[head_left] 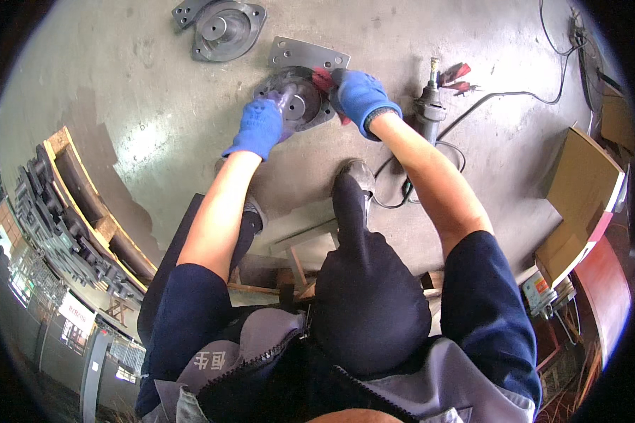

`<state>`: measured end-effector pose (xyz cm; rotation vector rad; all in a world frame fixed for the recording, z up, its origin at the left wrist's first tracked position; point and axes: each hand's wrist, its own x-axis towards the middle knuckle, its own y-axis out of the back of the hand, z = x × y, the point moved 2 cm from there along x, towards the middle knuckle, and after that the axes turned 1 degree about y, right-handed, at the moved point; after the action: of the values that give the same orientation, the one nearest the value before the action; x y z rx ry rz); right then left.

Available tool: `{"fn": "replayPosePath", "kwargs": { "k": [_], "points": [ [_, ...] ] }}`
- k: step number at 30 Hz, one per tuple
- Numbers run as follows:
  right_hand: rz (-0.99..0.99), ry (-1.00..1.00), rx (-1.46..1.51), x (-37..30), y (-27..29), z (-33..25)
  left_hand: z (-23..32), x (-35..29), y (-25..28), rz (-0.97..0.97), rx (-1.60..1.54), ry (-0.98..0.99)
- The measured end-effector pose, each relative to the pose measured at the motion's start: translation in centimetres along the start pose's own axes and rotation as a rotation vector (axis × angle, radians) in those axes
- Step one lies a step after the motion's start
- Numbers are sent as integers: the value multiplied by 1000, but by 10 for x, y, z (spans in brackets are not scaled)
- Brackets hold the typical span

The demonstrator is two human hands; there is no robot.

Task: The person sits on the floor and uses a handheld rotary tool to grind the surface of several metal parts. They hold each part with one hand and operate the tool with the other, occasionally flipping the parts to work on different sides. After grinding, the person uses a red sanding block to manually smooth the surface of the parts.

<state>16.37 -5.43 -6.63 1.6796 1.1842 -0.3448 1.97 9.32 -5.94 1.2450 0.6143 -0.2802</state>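
On the floor ahead of me lies a dark round flanged metal part [305, 109] with a raised centre hub, joined to a flat steel plate with drilled holes [309, 53] on its far side. My left hand [262, 125], in a blue work glove, reaches onto the flange beside the hub; its fingertips are smeared by motion. My right hand [362, 97], gloved the same way, presses a piece of red abrasive cloth [323, 79] against the flange's right edge. Part of that cloth is hidden under the fingers.
A similar flanged part [226, 32] lies farther off, to the left. A corded power grinder [429, 109] stands on the right, with red cloth scraps [456, 73] beside it and its cable [501, 94] looping over the floor. Wooden pallet [85, 190] left, cardboard box [585, 176] right.
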Motion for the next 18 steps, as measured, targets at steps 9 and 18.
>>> {"fn": "replayPosePath", "kwargs": {
  "k": [9, 18],
  "points": [
    [-21, 182, -255, 34, 44, -50, 29, 14, -25, 382, -441, 347],
    [-118, -47, -64, -14, -7, -29, 17, 16, -5, 204, -279, 169]
  ]
}}
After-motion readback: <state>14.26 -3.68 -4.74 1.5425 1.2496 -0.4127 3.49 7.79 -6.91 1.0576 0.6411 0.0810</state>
